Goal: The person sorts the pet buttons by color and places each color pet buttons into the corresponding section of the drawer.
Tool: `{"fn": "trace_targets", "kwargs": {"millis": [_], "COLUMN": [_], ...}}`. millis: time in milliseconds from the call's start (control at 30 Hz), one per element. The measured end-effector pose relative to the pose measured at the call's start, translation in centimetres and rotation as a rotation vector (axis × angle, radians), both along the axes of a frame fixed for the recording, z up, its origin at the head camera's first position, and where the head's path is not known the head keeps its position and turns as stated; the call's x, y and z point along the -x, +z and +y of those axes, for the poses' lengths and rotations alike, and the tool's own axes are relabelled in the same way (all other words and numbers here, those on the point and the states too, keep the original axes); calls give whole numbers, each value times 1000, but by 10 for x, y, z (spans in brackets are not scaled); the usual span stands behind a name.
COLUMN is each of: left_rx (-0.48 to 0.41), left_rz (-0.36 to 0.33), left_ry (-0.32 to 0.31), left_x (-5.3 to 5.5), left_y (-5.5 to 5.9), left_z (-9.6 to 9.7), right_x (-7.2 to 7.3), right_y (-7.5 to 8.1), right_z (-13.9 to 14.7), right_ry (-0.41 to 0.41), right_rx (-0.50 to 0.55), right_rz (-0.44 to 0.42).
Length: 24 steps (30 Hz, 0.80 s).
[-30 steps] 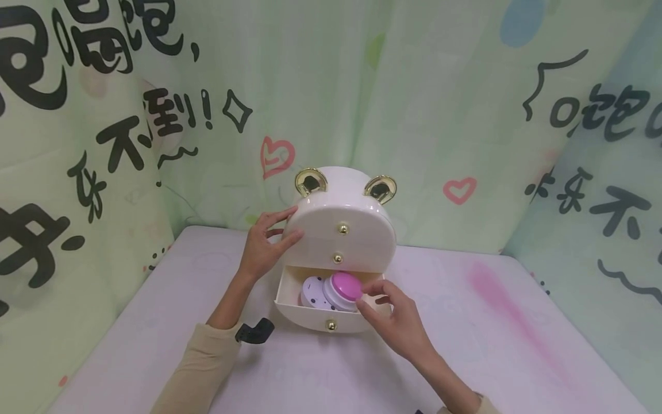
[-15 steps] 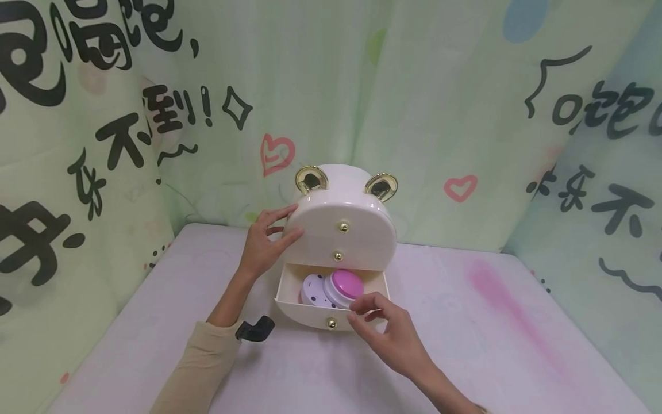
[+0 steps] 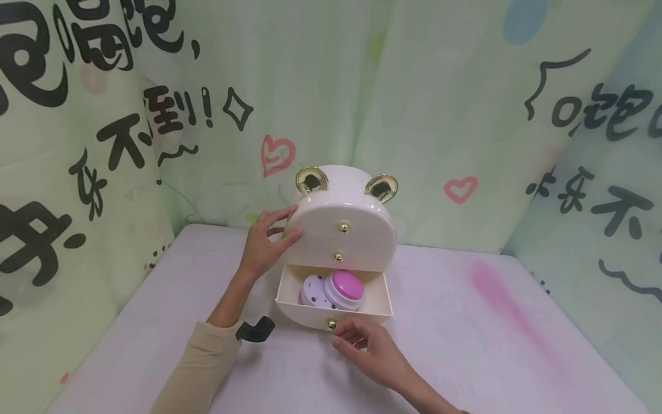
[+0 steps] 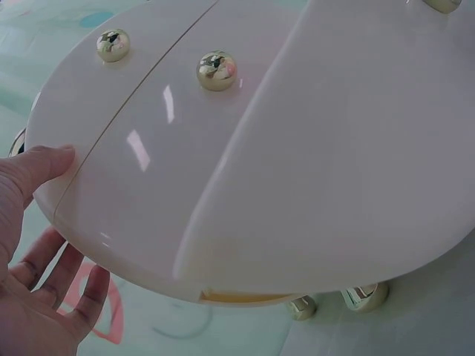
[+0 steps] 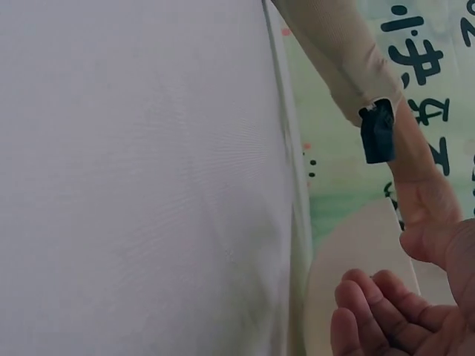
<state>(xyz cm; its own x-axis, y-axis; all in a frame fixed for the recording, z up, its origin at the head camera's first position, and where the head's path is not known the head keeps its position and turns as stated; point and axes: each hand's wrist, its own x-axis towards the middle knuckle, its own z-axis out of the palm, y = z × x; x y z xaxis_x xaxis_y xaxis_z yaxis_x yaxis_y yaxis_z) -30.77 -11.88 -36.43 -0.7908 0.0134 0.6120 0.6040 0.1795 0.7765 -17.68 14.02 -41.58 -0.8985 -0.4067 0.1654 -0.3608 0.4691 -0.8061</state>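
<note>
A white storage box [image 3: 357,241] with rounded top and gold bear-like ears stands on the table. Its bottom drawer [image 3: 302,318] is pulled out. Inside lie a pale round piece with dark spots [image 3: 314,291] and a white round container with a pink top [image 3: 347,286]. My left hand [image 3: 264,244] grips the box's left edge, thumb on the front and fingers round the side. Close beside the drawer's gold knob [image 3: 331,325] is my right hand [image 3: 369,351], fingers loosely bent and thumb apart, holding nothing. Whether a fingertip touches the knob I cannot tell.
Two more gold knobs, an upper one [image 3: 344,228] and a lower one [image 3: 338,257], sit on the box front above the drawer. The pale table [image 3: 465,345] has a pink streak on the right. Printed curtains [image 3: 439,115] enclose the back and sides.
My right hand has moved from beside the pink-topped container in the drawer, down and left to the drawer's knob. My left hand stays on the box; the drawer remains out.
</note>
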Motion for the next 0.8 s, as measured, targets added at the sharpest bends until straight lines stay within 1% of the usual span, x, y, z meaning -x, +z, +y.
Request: {"fn": "trace_targets", "kwargs": {"millis": [167,333,433,633,800], "left_rx": [4,4,9,15,19], "left_rz": [-2,-3,-7,-7,-10], "left_ry": [3,0,1,6,11], "left_x": [-1,0,0,0,0], "left_y": [-1,-2,-2,0,0], "left_z": [-1,0,0,0,0], "right_x": [5,8,10,13,14], "right_y": [-7,-13,-16,-17,-16], "right_z": [-1,-1,-2,-5,-7], "right_ry": [49,78,71,50,35], "right_rx": [28,66,73,78,117], "right_rz": [-116,-198,-218,-219,-243]}}
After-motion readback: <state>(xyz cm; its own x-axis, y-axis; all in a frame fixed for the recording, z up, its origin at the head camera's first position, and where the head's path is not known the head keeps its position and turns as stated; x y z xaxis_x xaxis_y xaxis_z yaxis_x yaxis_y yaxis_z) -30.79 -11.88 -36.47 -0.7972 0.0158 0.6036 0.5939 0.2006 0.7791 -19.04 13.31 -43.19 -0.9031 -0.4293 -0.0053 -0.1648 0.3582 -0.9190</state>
